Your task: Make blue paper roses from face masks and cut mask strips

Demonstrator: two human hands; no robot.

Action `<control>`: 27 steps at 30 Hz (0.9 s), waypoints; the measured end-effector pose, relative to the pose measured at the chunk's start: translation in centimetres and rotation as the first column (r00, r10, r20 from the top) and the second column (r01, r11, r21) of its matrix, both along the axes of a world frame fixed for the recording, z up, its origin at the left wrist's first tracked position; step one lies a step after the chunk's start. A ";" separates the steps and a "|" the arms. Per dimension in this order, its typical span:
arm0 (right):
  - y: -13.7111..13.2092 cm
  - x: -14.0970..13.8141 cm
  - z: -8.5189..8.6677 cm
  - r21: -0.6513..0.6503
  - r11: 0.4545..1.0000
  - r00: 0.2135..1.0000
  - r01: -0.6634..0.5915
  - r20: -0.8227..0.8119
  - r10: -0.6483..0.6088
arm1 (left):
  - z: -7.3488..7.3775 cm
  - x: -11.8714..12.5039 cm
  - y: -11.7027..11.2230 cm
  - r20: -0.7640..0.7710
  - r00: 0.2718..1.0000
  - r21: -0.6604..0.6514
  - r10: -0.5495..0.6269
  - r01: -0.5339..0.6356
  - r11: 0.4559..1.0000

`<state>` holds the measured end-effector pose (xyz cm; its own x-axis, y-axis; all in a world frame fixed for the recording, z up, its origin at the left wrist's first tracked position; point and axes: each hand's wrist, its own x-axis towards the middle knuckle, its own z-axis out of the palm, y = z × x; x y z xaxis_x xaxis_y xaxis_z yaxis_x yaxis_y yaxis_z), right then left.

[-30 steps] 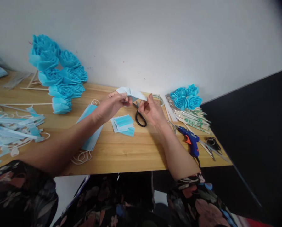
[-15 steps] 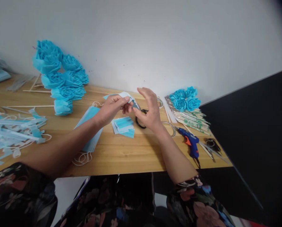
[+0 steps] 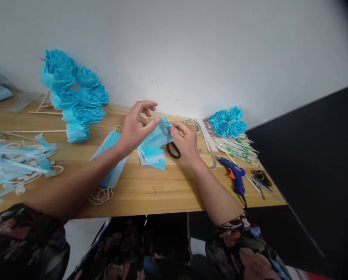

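Observation:
My right hand (image 3: pixel 186 140) pinches the right edge of a thin blue piece of mask fabric (image 3: pixel 155 137) between thumb and fingers. My left hand (image 3: pixel 137 126) is at the fabric's left side with its fingers apart, curved in the air, and its thumb tip is at the upper edge. Whether that thumb touches the fabric is hard to see. Below lie small cut blue and white pieces (image 3: pixel 153 155) in a little stack. Black-handled scissors (image 3: pixel 173 151) lie by my right hand, their blades hidden. Folded blue face masks (image 3: pixel 111 175) with white ear loops rest under my left forearm.
Blue fabric roses (image 3: pixel 80 95) stand at the back left, more roses (image 3: pixel 228 122) at the right on wrapped sticks (image 3: pixel 239 149). A blue glue gun (image 3: pixel 235 175) and tape rolls (image 3: pixel 208 158) lie at right. Cut mask strips (image 3: pixel 22 163) heap at left.
The fabric piece has come forward, spread out into view, and is now pinched in my right hand. My left hand has opened from its pinch and moved slightly left; my right hand has closed.

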<state>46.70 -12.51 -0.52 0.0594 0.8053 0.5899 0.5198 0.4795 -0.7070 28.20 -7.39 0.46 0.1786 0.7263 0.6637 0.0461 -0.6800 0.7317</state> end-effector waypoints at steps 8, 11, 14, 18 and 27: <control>-0.3 -0.3 0.1 -0.021 1.000 1.000 -0.020 0.016 0.021 | -0.4 0.1 0.0 -0.231 0.973 0.132 0.001 0.030 0.991; -0.4 -0.5 0.1 -0.020 0.999 0.999 -0.026 0.031 0.026 | -0.6 0.3 -0.1 -0.216 0.976 0.053 -0.040 0.053 0.997; -0.5 -0.6 0.2 -0.028 0.999 0.999 -0.021 0.044 0.022 | -0.6 0.4 -0.2 -0.200 0.975 -0.051 -0.098 0.090 0.995; -0.6 -0.8 0.4 0.001 0.999 0.997 -0.036 0.068 0.035 | -0.4 0.4 -0.4 -0.150 0.977 -0.156 -0.151 0.127 0.980; -0.7 -1.0 0.3 0.080 0.993 0.996 -0.081 0.047 0.077 | -0.5 0.5 -0.4 0.059 0.953 -0.315 -0.297 0.301 0.900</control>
